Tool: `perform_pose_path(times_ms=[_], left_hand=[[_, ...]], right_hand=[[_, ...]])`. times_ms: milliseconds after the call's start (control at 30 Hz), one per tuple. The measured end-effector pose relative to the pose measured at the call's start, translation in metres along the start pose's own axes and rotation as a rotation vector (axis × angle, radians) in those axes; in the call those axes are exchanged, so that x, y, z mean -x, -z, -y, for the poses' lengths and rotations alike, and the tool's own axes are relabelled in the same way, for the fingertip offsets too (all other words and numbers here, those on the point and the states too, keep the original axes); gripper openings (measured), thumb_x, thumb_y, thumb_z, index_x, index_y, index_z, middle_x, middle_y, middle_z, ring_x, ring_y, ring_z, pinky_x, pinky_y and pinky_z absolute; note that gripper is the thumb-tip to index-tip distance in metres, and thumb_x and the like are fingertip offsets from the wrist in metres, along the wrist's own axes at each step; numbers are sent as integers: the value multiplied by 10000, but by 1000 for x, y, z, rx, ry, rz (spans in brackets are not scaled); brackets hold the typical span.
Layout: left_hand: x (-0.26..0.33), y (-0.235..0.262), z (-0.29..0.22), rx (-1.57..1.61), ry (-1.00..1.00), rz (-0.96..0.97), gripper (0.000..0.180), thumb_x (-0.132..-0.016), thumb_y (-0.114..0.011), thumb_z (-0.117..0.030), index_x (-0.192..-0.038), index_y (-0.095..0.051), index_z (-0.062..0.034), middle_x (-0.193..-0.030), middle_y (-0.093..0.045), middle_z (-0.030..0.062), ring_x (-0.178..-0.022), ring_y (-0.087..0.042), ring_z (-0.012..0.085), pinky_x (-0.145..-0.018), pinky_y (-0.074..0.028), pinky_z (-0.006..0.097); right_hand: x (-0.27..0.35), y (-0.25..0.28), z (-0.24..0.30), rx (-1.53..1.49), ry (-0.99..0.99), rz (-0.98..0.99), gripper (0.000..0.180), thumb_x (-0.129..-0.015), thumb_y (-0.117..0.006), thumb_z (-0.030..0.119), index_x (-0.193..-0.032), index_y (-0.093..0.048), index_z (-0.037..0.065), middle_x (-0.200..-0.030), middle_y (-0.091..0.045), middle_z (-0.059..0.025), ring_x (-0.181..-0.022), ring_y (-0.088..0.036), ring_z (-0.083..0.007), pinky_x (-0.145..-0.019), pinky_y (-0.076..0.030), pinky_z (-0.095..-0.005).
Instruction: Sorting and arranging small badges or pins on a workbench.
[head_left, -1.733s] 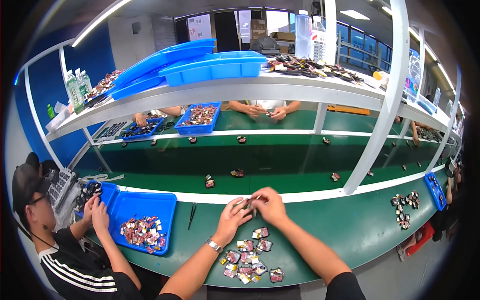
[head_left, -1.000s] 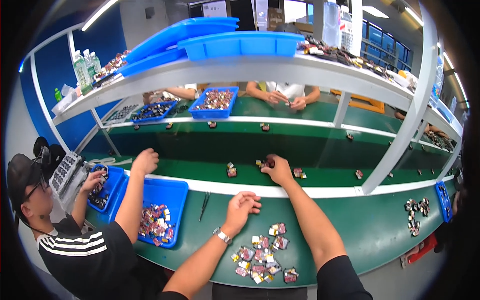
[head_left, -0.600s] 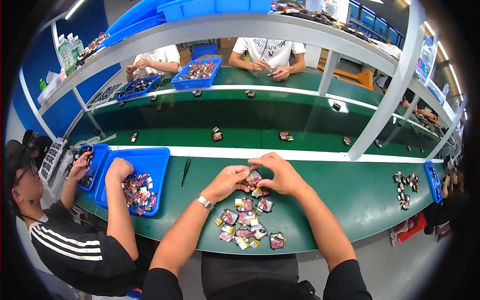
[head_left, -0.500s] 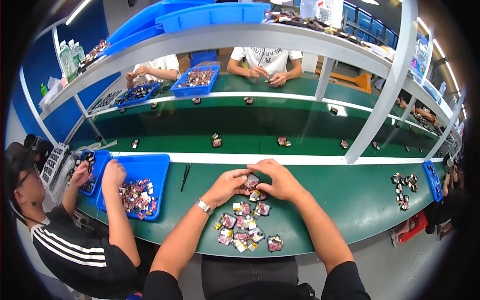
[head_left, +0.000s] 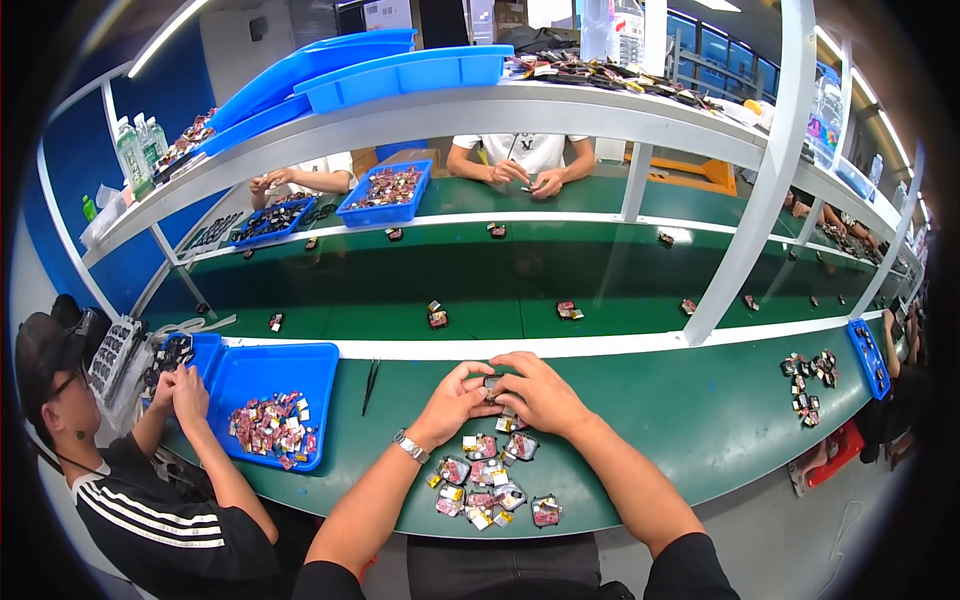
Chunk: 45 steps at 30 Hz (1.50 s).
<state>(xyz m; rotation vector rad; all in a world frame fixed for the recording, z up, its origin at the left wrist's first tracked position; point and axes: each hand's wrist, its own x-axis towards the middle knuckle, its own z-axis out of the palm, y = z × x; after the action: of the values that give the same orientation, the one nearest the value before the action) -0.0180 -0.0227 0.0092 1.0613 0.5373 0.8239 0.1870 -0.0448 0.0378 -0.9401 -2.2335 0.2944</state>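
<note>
My left hand [head_left: 453, 407] and my right hand [head_left: 543, 397] meet above the green bench, both closed around a small dark-framed electronic module [head_left: 491, 384]. My fingers cover most of it; a greyish face shows between them. Just below the hands, several similar modules [head_left: 482, 472] lie in a loose cluster, with dark frames, reddish circuit boards and white or yellow parts. One more module [head_left: 546, 511] sits slightly apart at the cluster's lower right. Black tweezers [head_left: 371, 387] rest on the bench left of my left hand.
At left, a co-worker [head_left: 150, 490] sits by a blue tray [head_left: 325, 400] of reddish parts. Beyond a white rail [head_left: 420, 349], modules are spaced along a green belt [head_left: 500, 268]. A white post [head_left: 745, 190] rises at right, near another module group [head_left: 808, 380]. Overhead runs a loaded shelf [head_left: 420, 112].
My right fingers, earlier arched over the module, have closed in on it beside the left ones. The left co-worker's hand has moved from above the tray to the other hand. The view has shifted slightly.
</note>
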Motion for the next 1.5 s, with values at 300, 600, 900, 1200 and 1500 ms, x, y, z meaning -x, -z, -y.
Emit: perform_pose_path(times_ms=[300, 600, 900, 1200, 1500], left_hand=[[2, 4, -4, 57, -17, 86, 349, -921, -547, 9, -1245, -437, -60, -1232, -574, 119, -1106, -600, 199, -956, -525, 385], [2, 7, 1, 38, -32, 63, 269, -975, -505, -55, -1234, -436, -71, -1208, -567, 99, -1087, -595, 177, -946, -523, 345], [0, 14, 6, 52, -23, 51, 263, -987, -484, -88, -1246, -444, -84, -1188, -594, 92, -1076, -602, 159, -917, -519, 317], [1, 8, 1, 32, -24, 42, 250, -990, -476, -82, -1239, -457, -73, -1185, -608, 97, -1065, -609, 156, -893, -525, 301], [1, 7, 7, -4, -20, -5, 245, -986, -490, -71, -1230, -462, -69, -1176, -616, 89, -1076, -605, 156, -894, -525, 307]], right_hand=[[0, -13, 10, -66, -92, -167, 85, -787, -668, 98, -849, -678, 40, -1172, -596, -111, -1132, -532, -295, -945, -460, -389], [2, -11, 14, -154, -77, -173, 95, -791, -675, 119, -856, -680, 49, -1201, -584, -103, -1146, -526, -293, -951, -457, -389], [3, -28, 15, -126, -158, -301, 98, -800, -683, 91, -891, -694, 56, -1147, -610, -86, -1098, -556, -264, -900, -489, -350], [5, -30, 15, -137, -200, -304, 126, -785, -700, 79, -910, -715, 68, -1139, -615, -67, -1084, -562, -258, -888, -494, -359], [3, -31, 19, -76, -151, -360, 187, -737, -694, 20, -919, -713, 59, -1117, -626, -77, -1101, -556, -281, -909, -482, -375]])
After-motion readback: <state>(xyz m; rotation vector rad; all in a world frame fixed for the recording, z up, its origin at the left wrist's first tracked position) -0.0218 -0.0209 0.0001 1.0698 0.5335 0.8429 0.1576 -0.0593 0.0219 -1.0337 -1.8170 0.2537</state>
